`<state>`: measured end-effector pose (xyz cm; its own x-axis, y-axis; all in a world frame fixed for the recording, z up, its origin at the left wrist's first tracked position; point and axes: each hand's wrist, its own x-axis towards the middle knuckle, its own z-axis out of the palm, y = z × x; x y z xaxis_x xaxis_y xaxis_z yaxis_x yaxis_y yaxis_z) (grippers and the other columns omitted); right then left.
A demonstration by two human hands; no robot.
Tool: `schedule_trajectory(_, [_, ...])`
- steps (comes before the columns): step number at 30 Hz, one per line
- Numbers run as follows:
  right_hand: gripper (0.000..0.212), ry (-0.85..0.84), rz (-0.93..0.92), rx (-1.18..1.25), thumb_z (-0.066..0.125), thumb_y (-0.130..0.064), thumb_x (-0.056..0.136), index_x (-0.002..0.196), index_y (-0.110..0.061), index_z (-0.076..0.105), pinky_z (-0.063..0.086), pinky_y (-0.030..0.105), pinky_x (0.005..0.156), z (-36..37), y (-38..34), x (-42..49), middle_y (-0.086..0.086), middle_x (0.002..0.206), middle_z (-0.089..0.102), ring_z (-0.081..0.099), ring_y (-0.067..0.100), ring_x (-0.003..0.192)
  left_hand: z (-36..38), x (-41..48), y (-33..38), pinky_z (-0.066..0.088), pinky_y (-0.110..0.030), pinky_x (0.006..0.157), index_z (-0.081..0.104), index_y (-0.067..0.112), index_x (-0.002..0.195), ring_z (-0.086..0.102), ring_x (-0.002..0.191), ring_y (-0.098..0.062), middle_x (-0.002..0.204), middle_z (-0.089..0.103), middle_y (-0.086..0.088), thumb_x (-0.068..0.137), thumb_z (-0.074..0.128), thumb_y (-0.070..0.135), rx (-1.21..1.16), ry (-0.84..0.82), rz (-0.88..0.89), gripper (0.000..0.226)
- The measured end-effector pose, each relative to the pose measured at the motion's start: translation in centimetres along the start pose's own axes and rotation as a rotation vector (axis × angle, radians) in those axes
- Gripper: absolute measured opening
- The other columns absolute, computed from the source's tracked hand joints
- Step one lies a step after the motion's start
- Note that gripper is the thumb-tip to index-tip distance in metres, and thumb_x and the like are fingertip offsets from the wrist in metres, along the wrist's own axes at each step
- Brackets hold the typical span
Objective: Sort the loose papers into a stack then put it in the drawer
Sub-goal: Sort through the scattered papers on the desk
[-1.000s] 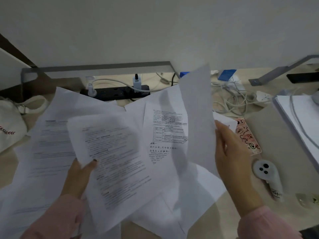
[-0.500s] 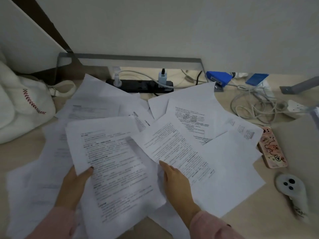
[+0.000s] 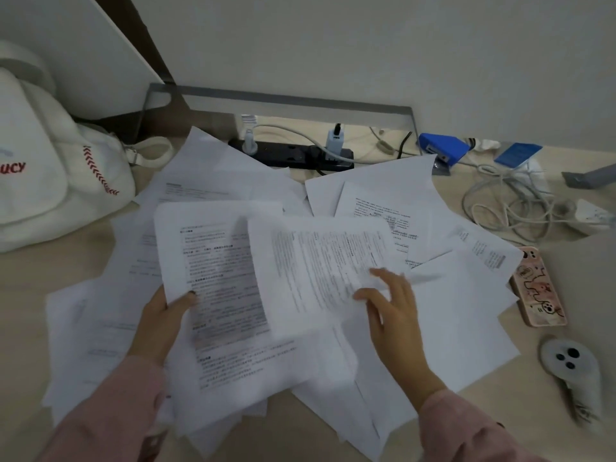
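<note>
Barely begun: left fingers point(image 3: 186, 296) clasp a thin stack point(image 3: 226, 295), right fingers point(image 3: 400, 285) meet another sheet point(image 3: 316, 268), grasp unclear through blur; loose papers point(image 3: 460, 311) sprawl around both, drawer unseen.

Pink left sleeve point(image 3: 110, 411) and right sleeve point(image 3: 466, 431) reach the wrists; the thumbnail point(image 3: 192, 292) on the left hand point(image 3: 160, 325) looks dark-polished, perhaps black.

white bag point(image 3: 50, 168) far left on table point(image 3: 20, 288). black power strip point(image 3: 290, 156) at back, blue stapler point(image 3: 441, 150), cable tangle point(image 3: 510, 201), pink phone point(image 3: 538, 288), white controller point(image 3: 573, 365) right.
</note>
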<state>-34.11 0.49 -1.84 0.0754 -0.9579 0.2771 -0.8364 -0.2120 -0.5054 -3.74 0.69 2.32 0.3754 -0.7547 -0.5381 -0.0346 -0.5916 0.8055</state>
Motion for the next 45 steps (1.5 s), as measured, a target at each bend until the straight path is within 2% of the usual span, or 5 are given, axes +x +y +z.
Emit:
schedule_trajectory(12, [0.018,0.057,1.133,0.900,0.049,-0.010,0.090,0.091,-0.010,0.067,0.048,0.030,0.076,-2.3,4.6,-2.2,0.008,0.096,0.064,0.058,0.028,0.093,-1.2,0.1,1.0,0.034,-0.027,0.098,0.047,0.016,0.134,0.048,0.112,-0.013,0.122,0.052,0.006,0.091,0.054,0.015,0.011,-0.023,0.073,0.043])
schedule_trajectory(21, [0.057,0.006,1.094,0.442,0.039,0.000,0.091,0.143,-0.019,0.025,0.044,0.041,0.089,-3.4,5.5,-1.2,0.005,0.109,0.049,0.051,0.027,0.096,-1.3,-0.7,2.9,0.037,-0.028,0.094,0.050,0.027,0.122,0.055,0.102,-0.010,0.108,0.060,0.009,0.091,0.054,0.015,0.053,-0.181,0.088,0.034])
schedule_trajectory(34, [0.028,-0.328,1.212,1.012,0.041,-0.004,0.090,0.109,-0.006,0.063,0.046,0.027,0.055,-0.6,1.5,-1.6,0.008,0.083,0.064,0.055,0.020,0.068,8.2,-0.3,-0.3,0.044,-0.012,0.073,0.055,0.026,0.115,0.060,0.090,-0.008,0.096,0.062,0.010,0.092,0.054,0.013,0.035,-0.296,0.031,0.026])
schedule_trajectory(39, [0.030,-0.400,1.208,1.027,0.048,-0.035,0.093,0.105,-0.013,0.065,0.052,0.033,0.071,-0.2,1.3,-1.9,0.008,0.099,0.070,0.064,0.025,0.089,9.5,1.7,-3.7,0.051,-0.035,0.091,0.065,0.025,0.101,0.059,0.103,-0.020,0.112,0.061,-0.004,0.074,0.059,0.037,0.290,-0.241,0.023,0.030])
schedule_trajectory(45, [0.035,-0.448,1.132,1.034,0.045,0.002,0.088,0.119,-0.009,0.056,0.052,0.048,0.088,0.4,0.5,-2.1,0.017,0.112,0.067,0.063,0.037,0.102,9.8,1.8,-4.5,0.045,-0.046,0.100,0.057,0.026,0.110,0.050,0.116,-0.024,0.125,0.050,-0.003,0.062,0.064,0.046,0.361,-0.246,0.016,0.053])
